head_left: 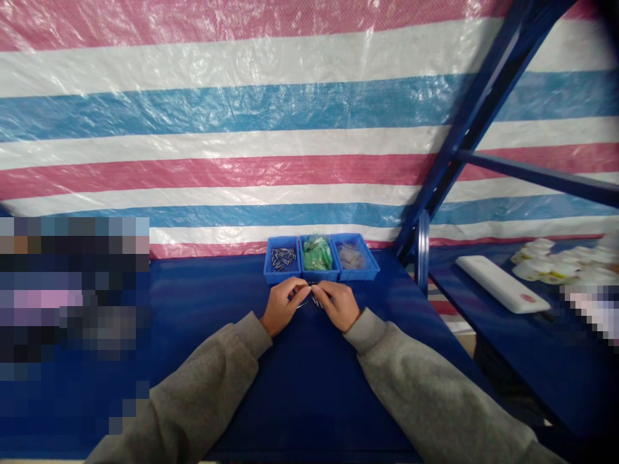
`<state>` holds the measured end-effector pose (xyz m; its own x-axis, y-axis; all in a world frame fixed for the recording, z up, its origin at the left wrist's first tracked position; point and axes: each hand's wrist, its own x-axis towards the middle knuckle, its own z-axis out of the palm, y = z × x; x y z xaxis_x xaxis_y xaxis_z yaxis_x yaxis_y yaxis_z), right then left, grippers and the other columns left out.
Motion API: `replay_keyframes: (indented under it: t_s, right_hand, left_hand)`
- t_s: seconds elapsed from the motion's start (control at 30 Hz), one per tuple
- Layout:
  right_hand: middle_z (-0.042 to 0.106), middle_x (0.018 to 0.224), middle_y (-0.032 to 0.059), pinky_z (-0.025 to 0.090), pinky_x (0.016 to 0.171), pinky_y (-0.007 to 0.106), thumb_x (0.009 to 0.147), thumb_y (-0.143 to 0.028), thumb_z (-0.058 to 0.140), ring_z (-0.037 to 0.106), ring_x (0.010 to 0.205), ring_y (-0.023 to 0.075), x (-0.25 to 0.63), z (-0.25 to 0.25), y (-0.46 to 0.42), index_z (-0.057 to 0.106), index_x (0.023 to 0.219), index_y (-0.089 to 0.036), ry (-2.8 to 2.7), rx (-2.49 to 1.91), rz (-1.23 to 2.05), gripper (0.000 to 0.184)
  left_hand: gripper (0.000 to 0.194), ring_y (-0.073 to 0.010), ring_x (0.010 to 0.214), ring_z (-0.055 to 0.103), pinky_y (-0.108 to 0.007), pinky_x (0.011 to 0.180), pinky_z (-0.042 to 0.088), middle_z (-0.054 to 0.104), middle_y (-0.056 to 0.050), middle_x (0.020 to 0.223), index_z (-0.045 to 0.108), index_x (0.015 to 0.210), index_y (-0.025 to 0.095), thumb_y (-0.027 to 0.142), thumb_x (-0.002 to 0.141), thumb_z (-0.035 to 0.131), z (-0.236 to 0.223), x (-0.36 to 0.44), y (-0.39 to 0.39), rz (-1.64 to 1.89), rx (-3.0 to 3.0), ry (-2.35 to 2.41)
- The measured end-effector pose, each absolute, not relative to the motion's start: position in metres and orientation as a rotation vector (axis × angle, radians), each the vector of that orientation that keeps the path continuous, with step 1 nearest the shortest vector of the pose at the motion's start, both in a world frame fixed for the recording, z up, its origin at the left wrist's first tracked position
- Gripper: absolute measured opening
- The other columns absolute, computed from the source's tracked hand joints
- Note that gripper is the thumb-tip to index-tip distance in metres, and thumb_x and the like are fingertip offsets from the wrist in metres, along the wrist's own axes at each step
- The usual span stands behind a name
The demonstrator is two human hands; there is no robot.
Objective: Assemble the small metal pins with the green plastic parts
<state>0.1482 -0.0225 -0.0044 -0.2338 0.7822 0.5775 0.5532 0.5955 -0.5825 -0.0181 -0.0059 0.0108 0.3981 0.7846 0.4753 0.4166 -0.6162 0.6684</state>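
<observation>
My left hand (283, 305) and my right hand (341, 305) meet over the table just in front of three blue bins. Thumbs and fingers are pinched close together on both hands, around something too small to make out. A few thin, shiny metal pieces (316, 301) show between and below the fingertips. In the left bin (281, 278) lie loose metal screws or pins (283, 260). Green plastic with small pieces (317, 253) fills the middle bin, and clear plastic bags or pieces (352, 256) lie in the right bin (362, 275).
The blue tabletop (309, 386) backs onto a striped plastic sheet (242, 142). A blue metal frame (449, 154) rises at right. Beyond it, a second table holds a long white case (503, 283) and several white containers (556, 261). The far left is blurred out.
</observation>
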Motion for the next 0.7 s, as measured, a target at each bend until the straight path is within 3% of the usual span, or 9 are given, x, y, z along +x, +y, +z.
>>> replay_keyframes:
  t_s: [0.07,0.27,0.47,0.6,0.7]
  right_hand:
    - [0.052,0.055,0.0001,0.038,0.058,0.023,0.092,-0.036,0.033,0.050,0.053,0.0115,0.1487,-0.0047,-0.0216,0.052,0.060,-0.018,-1.925,-1.081,0.336,0.042]
    - [0.060,0.068,0.0027,0.042,0.062,0.024,0.090,-0.036,0.040,0.055,0.061,0.0133,0.1495,-0.0019,-0.0235,0.060,0.080,-0.018,-1.873,-1.046,0.352,0.029]
    - [0.056,0.060,0.0008,0.040,0.060,0.023,0.092,-0.032,0.036,0.052,0.057,0.0118,0.1510,-0.0020,-0.0231,0.057,0.069,-0.018,-1.880,-1.072,0.334,0.035]
    - [0.061,0.070,0.0024,0.041,0.061,0.023,0.088,-0.035,0.044,0.055,0.060,0.0126,0.1505,-0.0039,-0.0223,0.059,0.081,-0.018,-1.834,-1.063,0.334,0.024]
    - [0.060,0.067,0.0018,0.041,0.059,0.023,0.088,-0.035,0.044,0.054,0.058,0.0125,0.1503,-0.0040,-0.0222,0.059,0.078,-0.018,-1.841,-1.067,0.309,0.025]
  left_hand:
    - [0.024,-0.0102,0.063,0.051,-0.021,0.062,0.040,0.059,-0.001,0.071,0.060,0.080,0.014,0.033,0.087,0.046,0.0112,-0.0180,-0.0067,1.124,2.229,1.012]
    - [0.034,-0.0091,0.057,0.048,-0.021,0.059,0.038,0.053,0.001,0.059,0.056,0.063,0.014,0.030,0.089,0.042,0.0094,-0.0191,-0.0055,1.092,2.243,1.043]
    - [0.021,-0.0103,0.067,0.054,-0.020,0.062,0.040,0.061,-0.001,0.075,0.060,0.081,0.014,0.030,0.087,0.048,0.0105,-0.0176,-0.0054,1.124,2.210,1.021]
    - [0.026,-0.0091,0.059,0.053,-0.019,0.059,0.040,0.057,0.001,0.063,0.059,0.074,0.014,0.031,0.088,0.045,0.0110,-0.0173,-0.0054,1.100,2.175,1.073]
    - [0.027,-0.0088,0.058,0.053,-0.019,0.058,0.041,0.056,0.001,0.062,0.059,0.075,0.014,0.031,0.088,0.043,0.0107,-0.0175,-0.0052,1.096,2.139,1.060]
